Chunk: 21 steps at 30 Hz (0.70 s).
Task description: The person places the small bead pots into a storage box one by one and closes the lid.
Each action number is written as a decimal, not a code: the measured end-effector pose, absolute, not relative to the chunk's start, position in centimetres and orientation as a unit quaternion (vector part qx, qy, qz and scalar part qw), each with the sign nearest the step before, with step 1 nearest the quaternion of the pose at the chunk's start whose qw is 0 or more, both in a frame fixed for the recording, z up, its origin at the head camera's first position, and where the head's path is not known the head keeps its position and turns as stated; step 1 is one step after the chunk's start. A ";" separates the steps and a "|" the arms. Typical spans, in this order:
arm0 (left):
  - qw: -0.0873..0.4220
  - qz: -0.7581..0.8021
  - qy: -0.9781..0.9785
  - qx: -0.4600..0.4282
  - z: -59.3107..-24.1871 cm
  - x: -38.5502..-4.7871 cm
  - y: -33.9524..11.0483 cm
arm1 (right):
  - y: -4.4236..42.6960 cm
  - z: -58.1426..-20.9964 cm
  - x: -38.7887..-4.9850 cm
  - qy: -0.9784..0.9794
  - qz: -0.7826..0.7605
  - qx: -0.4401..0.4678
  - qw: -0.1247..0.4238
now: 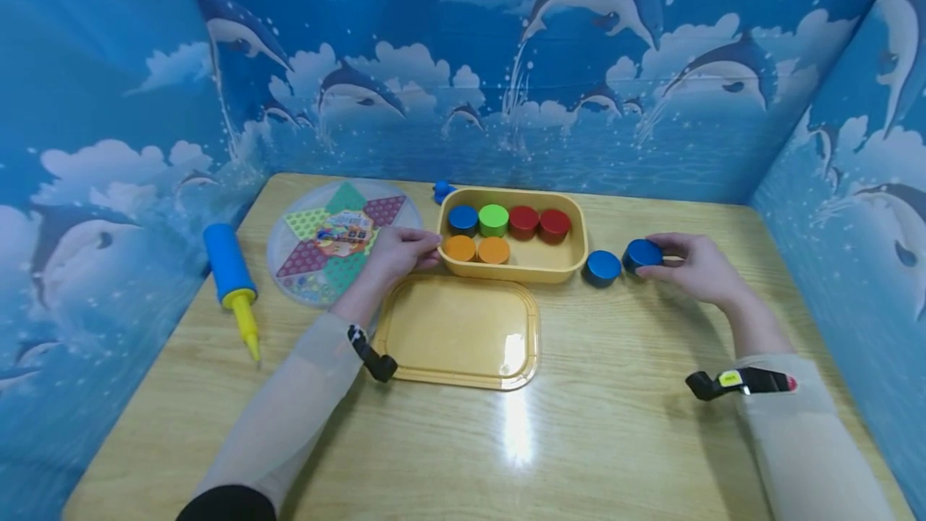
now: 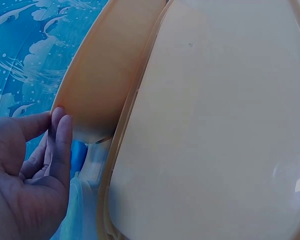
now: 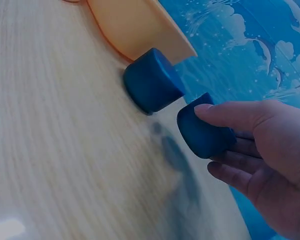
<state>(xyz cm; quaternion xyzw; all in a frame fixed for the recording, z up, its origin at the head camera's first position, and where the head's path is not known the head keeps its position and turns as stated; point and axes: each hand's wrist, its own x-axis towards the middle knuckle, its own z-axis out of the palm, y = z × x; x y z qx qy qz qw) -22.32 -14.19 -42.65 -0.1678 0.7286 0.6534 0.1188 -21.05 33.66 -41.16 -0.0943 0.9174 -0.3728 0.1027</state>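
My left hand (image 1: 396, 254) pinches the left end of a yellow plastic box (image 1: 538, 260) between thumb and fingers; the left wrist view shows the fingertips at its rim. Inside the box are a blue cylinder (image 1: 463, 220), a green one (image 1: 493, 220), two red ones (image 1: 554, 226) and two orange ones (image 1: 494, 250). To the right of the box, my right hand (image 1: 696, 265) holds a blue cylinder (image 3: 202, 132) between thumb and fingers, seemingly just above the table. Another blue cylinder (image 1: 602, 268) stands between it and the box.
A translucent yellow lid (image 1: 456, 332) lies flat in front of the box. At the left are a round Chinese checkers set (image 1: 311, 219) and a blue and yellow pump (image 1: 227, 260). A small blue object (image 1: 443, 191) sits behind the box. Dolphin-print curtains (image 1: 405, 119) enclose the wooden table (image 1: 615, 424).
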 end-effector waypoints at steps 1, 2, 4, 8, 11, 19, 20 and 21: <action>0.119 0.651 0.731 -0.169 -42.7 -22.3 -14.2 | 33.7 -40.9 -21.1 0.918 -0.374 -0.092 0.098; 0.119 0.649 0.732 -0.169 -42.7 -22.3 -14.2 | 33.6 -40.6 -21.1 0.918 -0.375 -0.090 0.094; 0.120 0.646 0.734 -0.171 -42.7 -22.3 -14.2 | 33.4 -40.0 -21.2 0.917 -0.379 -0.087 0.086; 0.120 0.647 0.733 -0.173 -42.7 -22.3 -14.2 | 32.7 -38.6 -21.3 0.916 -0.383 -0.088 0.080; 0.122 0.651 0.730 -0.170 -42.7 -22.3 -14.2 | 31.9 -37.8 -21.5 0.914 -0.386 -0.088 0.084; 0.123 0.664 0.720 -0.160 -42.7 -22.3 -14.4 | 28.6 -36.4 -21.9 0.899 -0.408 -0.110 0.115; 0.123 0.664 0.720 -0.160 -42.7 -22.3 -14.4 | 28.1 -36.3 -22.0 0.897 -0.409 -0.118 0.118; 0.124 0.663 0.721 -0.160 -42.7 -22.3 -14.4 | 27.6 -36.2 -22.1 0.894 -0.412 -0.126 0.121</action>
